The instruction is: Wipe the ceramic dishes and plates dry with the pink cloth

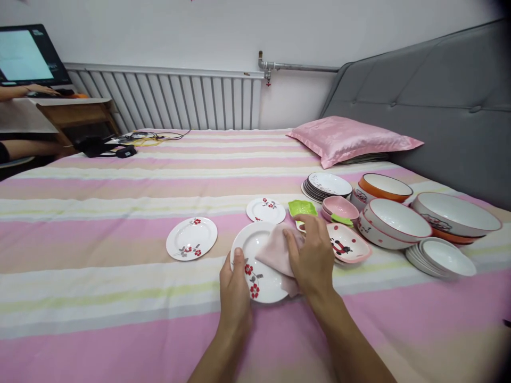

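My left hand [234, 290] grips the near left rim of a white plate [259, 279] with red flowers, thumb on top, holding it just above the striped bedspread. My right hand [311, 255] presses a pale pink cloth [276, 251] onto the plate's right side, fingers closed over the cloth. Two more flowered white plates lie on the bed: a larger plate [192, 238] to the left and a small plate [265, 209] just behind.
Right of my hands stand a green leaf dish [302, 208], pink dishes [348, 242], a stack of plates [327, 185], several large bowls [395, 221] and stacked small plates [441, 257]. A pink pillow [351, 138] and grey headboard lie behind. Another person's arm [24, 90] rests at a desk far left.
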{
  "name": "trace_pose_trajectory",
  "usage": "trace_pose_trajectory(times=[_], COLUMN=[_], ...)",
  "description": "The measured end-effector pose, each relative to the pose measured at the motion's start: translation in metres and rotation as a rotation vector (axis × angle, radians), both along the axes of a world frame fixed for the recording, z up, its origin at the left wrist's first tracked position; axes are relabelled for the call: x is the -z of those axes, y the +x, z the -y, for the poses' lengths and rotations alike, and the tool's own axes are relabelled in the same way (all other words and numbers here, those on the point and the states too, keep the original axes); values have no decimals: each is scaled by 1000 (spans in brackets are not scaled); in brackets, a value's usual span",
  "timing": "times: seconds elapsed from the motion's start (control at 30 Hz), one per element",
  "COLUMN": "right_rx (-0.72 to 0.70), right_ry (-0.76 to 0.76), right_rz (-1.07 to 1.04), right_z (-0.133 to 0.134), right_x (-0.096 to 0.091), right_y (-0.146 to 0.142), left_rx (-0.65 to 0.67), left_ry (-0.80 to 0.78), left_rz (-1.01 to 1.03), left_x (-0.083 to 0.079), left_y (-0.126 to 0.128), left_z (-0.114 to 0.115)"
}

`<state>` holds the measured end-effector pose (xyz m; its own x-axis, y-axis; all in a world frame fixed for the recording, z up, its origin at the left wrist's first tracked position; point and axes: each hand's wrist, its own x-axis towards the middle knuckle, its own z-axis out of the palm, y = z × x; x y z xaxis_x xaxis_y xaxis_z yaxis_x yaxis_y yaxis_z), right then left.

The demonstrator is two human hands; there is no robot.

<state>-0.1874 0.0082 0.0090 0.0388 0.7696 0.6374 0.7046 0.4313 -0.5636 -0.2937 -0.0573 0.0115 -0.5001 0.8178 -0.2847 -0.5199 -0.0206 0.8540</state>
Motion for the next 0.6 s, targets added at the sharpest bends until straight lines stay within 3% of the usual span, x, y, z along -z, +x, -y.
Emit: trace_pose_trajectory(times=[0.13,0.37,0.47,0.6], right_rx=[-56,-481,-535,-522], right_ry=[51,-155,-240,-268], right_rz=[89,325,340,325], right_z=[2,15,21,21], right_x=[0,-1,2,5], right_y=[-3,-17,-23,-23], left_rx=[-42,-280,-317,-241], left_ry=[0,129,151,150], left_rz=[40,53,23,-13], left_x=[2,3,2,2], left_y=[-1,-13,-18,-17], left_z=[0,-5,-6,-3])
